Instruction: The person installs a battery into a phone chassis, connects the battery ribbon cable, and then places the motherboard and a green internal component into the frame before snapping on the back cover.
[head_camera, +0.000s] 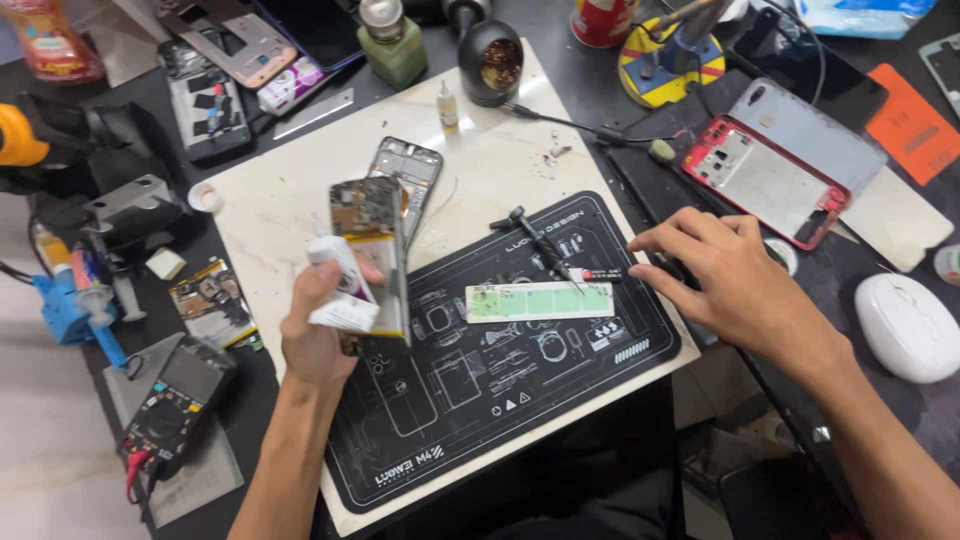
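Left hand (318, 335): we find its fingers clamped on an opened phone body (372, 250) and a white glue tube (340, 290), both raised off the black work mat (520, 400), presumably to keep them in view together.
Right hand (725, 285): fingers loosely spread, empty, tips touching a small red-tipped tool (600, 273) at the mat's right edge.
Second phone frame (405, 180): lies flat on the white board (270, 200), just behind the raised one.
Green strip (540, 301): flat on the mat, between both hands.
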